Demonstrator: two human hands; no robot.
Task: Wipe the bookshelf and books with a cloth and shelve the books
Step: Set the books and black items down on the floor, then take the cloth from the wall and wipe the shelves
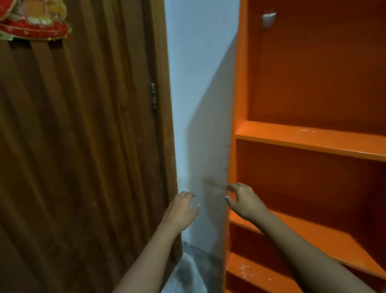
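Fingers (187,194) of the left hand (180,213) are seen loosely spread, holding nothing, held out in front of the pale blue wall (201,53) just beside the edge of a brown wooden door (71,144) ribbed with vertical grooves. The right hand (245,202) is raised with its fingers (234,187) gently curled and the thumb held apart, nothing pinched between them; the fingertips lie at the front left edge of the bookshelf (321,141), and contact cannot be told. The bookshelf stands at the right, made of flat, smooth, glossy orange boards, its outer side panel (209,133) a dull grey. White specks are scattered on a lower shelf (248,271). A red fabric ornament (23,23) with gold trim hangs at the door's top.
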